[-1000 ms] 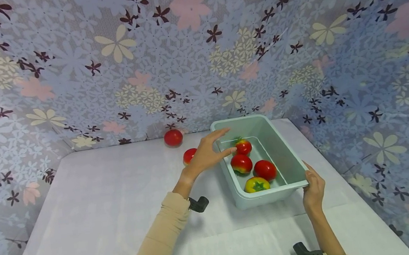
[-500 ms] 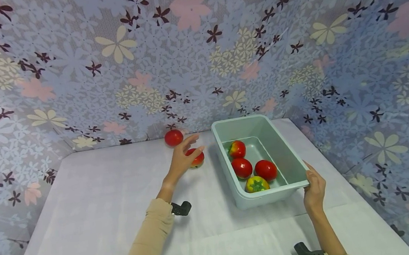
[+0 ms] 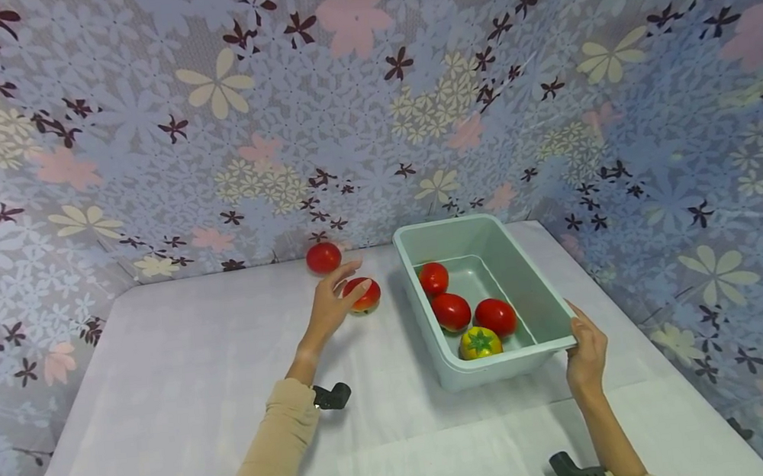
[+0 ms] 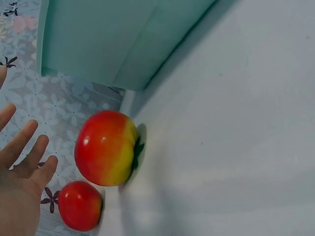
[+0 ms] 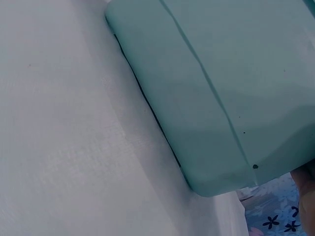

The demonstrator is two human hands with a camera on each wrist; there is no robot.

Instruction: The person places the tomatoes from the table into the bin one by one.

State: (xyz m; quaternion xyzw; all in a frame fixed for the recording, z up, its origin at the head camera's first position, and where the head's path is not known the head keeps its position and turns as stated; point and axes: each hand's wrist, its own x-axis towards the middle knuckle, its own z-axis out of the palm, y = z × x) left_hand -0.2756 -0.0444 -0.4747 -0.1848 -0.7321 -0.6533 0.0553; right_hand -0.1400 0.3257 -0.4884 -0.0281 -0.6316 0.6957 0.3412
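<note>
Four tomatoes [image 3: 451, 312] lie in the box [image 3: 529, 279], right of centre, its lower-right corner gripped by the right hand [image 3: 586, 355]. At mid-frame the left hand [image 3: 326, 308], fingers apart, is beside a loose tomato [image 3: 370, 298]: likely the pick-up step, calling next for a closed grasp.

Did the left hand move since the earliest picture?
Yes: the left hand has moved left in the head view, away from the unmoved green bin, to the nearer tomato outside it.
</note>
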